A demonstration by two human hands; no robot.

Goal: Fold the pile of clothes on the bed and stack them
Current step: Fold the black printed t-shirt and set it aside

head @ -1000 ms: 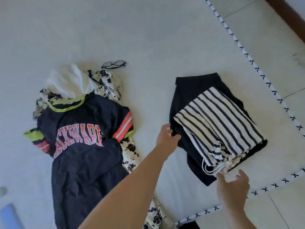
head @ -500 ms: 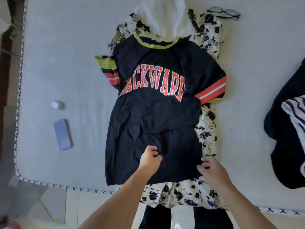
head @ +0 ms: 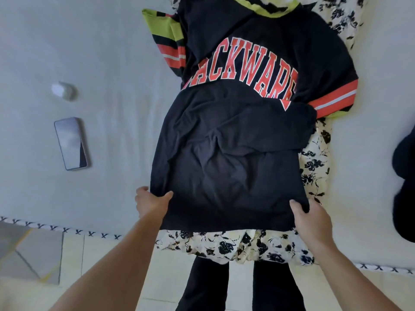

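Gripping the hem of the dark T-shirt [head: 233,167] at both bottom corners, we have our left hand [head: 151,204] with thumb on top and fingers curled under the cloth at one corner, and our right hand [head: 311,217] with fingers [head: 298,207] pinched over the other. The shirt lies face up near the bed's [head: 89,52] near edge, its red lettering readable, its lime collar toward the far side, and its striped sleeves spread to either side. Under it lies a cream floral garment [head: 242,245], whose end hangs over the near edge of the bed. A phone [head: 70,143] rests face up toward the left side of the bed, with a small white object [head: 64,90] beyond it. At the right side a dark folded garment [head: 406,187] is partly in view.
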